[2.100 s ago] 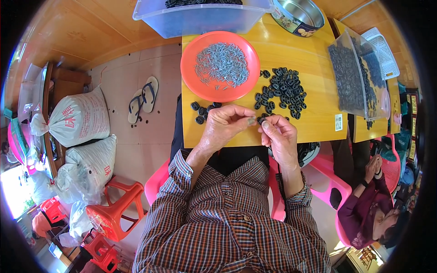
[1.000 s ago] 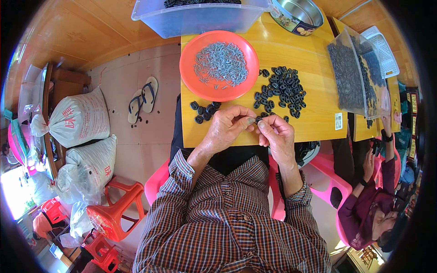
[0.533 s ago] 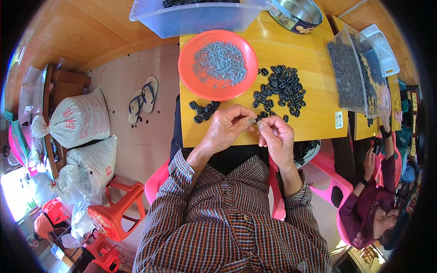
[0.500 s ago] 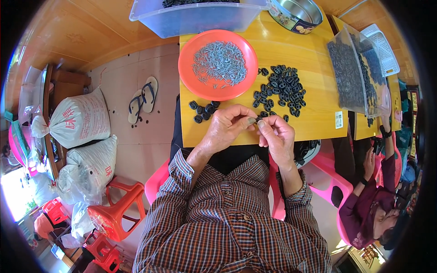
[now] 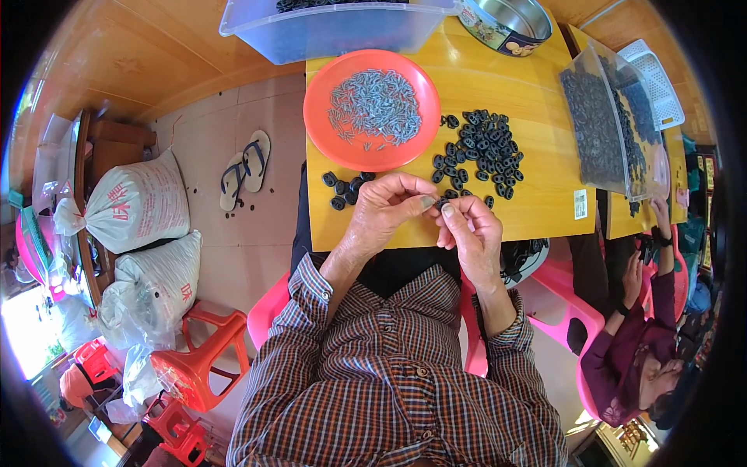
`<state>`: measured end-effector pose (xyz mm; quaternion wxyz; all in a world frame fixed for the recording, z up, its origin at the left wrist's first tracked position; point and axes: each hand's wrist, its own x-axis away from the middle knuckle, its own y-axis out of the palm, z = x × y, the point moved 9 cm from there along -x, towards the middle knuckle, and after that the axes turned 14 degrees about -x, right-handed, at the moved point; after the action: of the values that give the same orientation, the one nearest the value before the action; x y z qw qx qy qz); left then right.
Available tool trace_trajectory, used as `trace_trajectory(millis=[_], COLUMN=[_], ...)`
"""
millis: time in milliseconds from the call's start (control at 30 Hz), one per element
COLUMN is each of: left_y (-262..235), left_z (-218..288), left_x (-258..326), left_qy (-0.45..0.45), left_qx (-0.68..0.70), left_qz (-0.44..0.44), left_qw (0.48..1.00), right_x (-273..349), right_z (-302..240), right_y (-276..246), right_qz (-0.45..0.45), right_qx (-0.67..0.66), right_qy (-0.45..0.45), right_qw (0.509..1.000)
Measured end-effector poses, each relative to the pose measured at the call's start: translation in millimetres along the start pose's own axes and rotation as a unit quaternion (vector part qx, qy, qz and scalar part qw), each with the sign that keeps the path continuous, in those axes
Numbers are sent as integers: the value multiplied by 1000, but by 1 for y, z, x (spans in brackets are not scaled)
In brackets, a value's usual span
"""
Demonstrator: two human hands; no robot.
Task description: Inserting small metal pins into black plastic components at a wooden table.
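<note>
Above the near table edge my two hands meet. My right hand (image 5: 472,233) pinches a small black plastic piece (image 5: 442,203) between thumb and fingers. My left hand (image 5: 387,208) is closed in a pinch beside that piece; whatever its fingertips hold is too small to make out. Just beyond the left hand stands a red plastic bowl (image 5: 317,117) with many small grey metal pins or screws (image 5: 377,105). Past the right hand lies a spread of black oval pieces with holes (image 5: 490,152). A smaller group of black pieces (image 5: 340,189) lies left of the left hand.
A clear bin (image 5: 334,39) with black pieces stands at the far edge, beside a round tin (image 5: 510,27). Another clear bin of black pieces (image 5: 595,117) is at the right. A co-worker (image 5: 642,350) sits to the right. Sacks (image 5: 140,202) and a red stool (image 5: 198,358) are on the left.
The fingertips have drawn slightly apart, and more of the black piece in my right hand shows. The bowl and the pieces on the table stay where they were.
</note>
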<state>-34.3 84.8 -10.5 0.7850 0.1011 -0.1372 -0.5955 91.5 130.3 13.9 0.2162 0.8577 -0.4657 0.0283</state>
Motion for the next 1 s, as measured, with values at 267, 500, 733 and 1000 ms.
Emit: trace_trajectory(millis=[267,500,733,1000], left_y=[-4,-3,-3,-1], left_z=[-4,-1,4,6], left_x=[1,1,3,5], left_qy=[11,7,5,-4], left_qx=[8,-15,-73,-107], left_qz=[34,30,45,42], left_qw=[999,999,996,993], right_x=[0,0,3,5], right_z=[2,1,-4,-7], right_y=[-1,-1,-1,1], right_qz=[13,14,3,5], right_qx=[4,16,83,111], right_qy=[-1,-14,-87,-119], right_qw=[1000,1000,993,987])
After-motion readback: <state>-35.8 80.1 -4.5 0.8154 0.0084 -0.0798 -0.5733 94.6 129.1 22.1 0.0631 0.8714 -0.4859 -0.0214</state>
